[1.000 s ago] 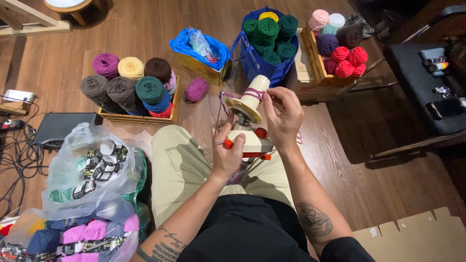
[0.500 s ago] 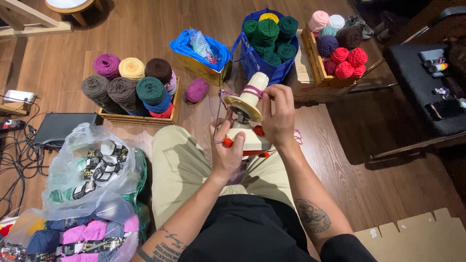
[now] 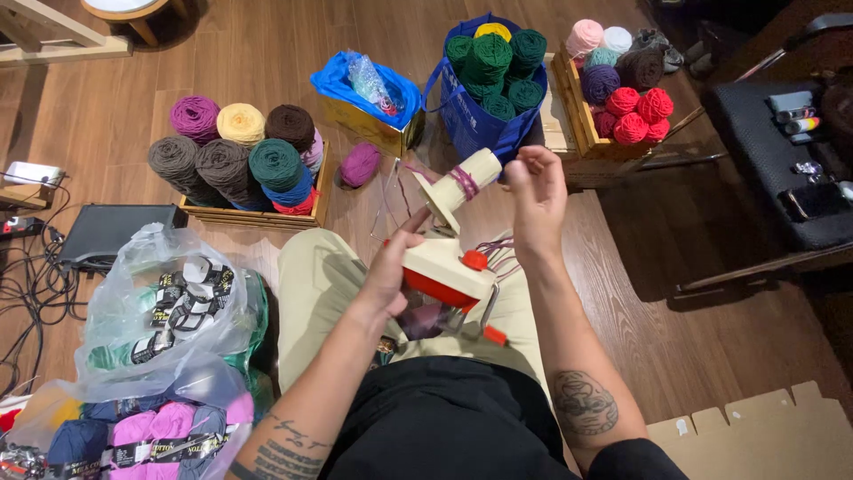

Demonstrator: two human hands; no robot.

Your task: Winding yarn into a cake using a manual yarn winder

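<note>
Wooden flooring point(image 3: 267, 53) spreads beneath crates and bags of coloured yarn around a seated person. Lifted off the lap and tilted since a moment ago, the cream-and-red yarn winder point(image 3: 444, 258) now hangs over the knees. Left hand point(image 3: 391, 267) clamps its base; right hand point(image 3: 536, 191) pinches purple yarn point(image 3: 464, 182) beside the cone.
</note>
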